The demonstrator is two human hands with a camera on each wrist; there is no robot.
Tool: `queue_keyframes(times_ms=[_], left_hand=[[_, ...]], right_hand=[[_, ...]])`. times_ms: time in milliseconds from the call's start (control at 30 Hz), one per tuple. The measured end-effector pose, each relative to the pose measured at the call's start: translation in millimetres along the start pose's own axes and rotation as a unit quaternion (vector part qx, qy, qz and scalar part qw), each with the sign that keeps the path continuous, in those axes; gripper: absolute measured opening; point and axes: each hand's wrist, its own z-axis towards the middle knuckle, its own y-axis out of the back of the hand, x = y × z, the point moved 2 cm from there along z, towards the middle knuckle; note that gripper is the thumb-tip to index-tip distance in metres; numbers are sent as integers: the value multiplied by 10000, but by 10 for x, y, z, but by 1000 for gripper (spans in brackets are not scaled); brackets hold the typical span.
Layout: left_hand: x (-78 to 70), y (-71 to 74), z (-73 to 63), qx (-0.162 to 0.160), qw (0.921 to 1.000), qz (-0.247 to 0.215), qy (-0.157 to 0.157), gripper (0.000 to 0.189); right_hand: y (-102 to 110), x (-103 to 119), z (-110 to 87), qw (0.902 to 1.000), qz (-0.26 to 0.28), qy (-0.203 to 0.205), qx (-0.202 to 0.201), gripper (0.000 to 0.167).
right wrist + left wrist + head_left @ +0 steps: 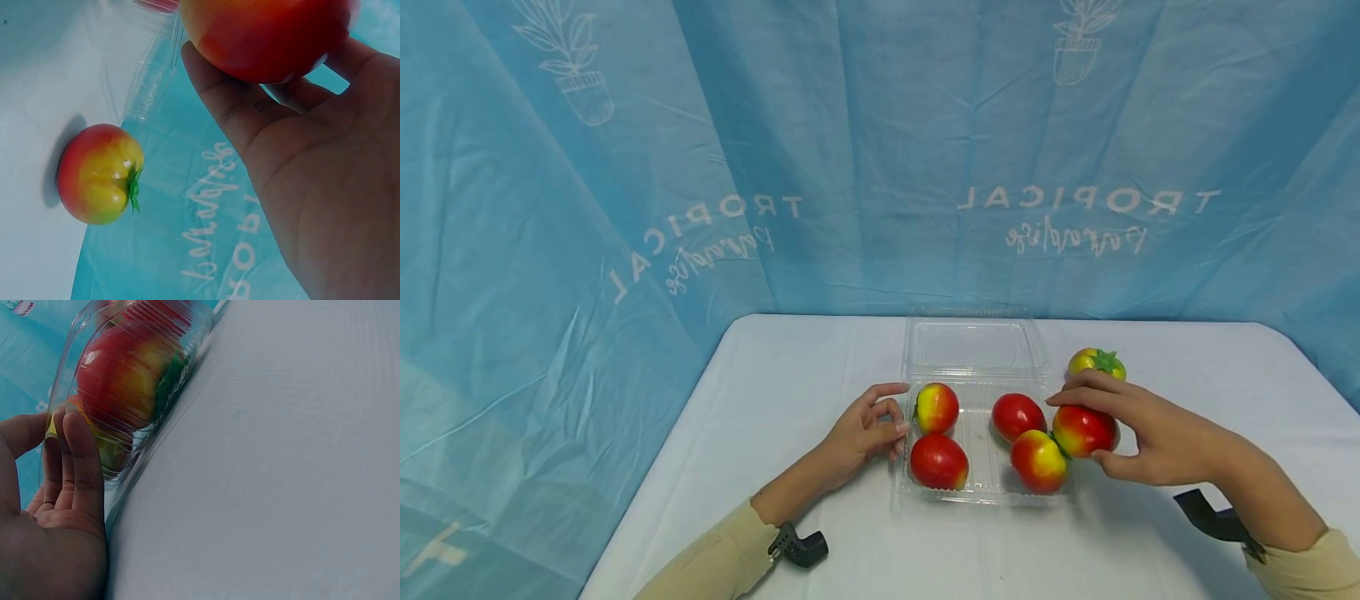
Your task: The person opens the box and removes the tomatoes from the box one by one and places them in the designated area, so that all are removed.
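A clear plastic clamshell box point(981, 498) lies open on the table, holding several red and yellow toy tomatoes, such as the one at its front left point(938, 462). At its left wall, my left hand point(867, 433) pinches the rim between thumb and fingers, as the left wrist view shows. My right hand point(1157, 429) grips another toy tomato point(1084, 431) at the box's right side, thumb in front and fingers over the back. In the right wrist view this held tomato point(269, 37) rests among the fingers. Behind that hand, one more toy tomato point(1086, 362) with green leaves sits on the table.
The box's transparent lid point(973, 346) is folded back toward the table's far edge. White cloth covers the table point(790, 367). A blue printed curtain point(880, 167) hangs behind it and along the left.
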Motion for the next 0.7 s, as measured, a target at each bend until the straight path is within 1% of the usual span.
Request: queue_keyframes(times_ms=[267, 700], left_hand=[[3, -1, 5, 16, 10000, -25, -41, 65], [-5, -7, 3, 41, 10000, -26, -49, 67]], right_hand=[[25, -6, -1, 9998, 188, -59, 72, 88], [33, -19, -19, 9995, 191, -153, 190, 86]])
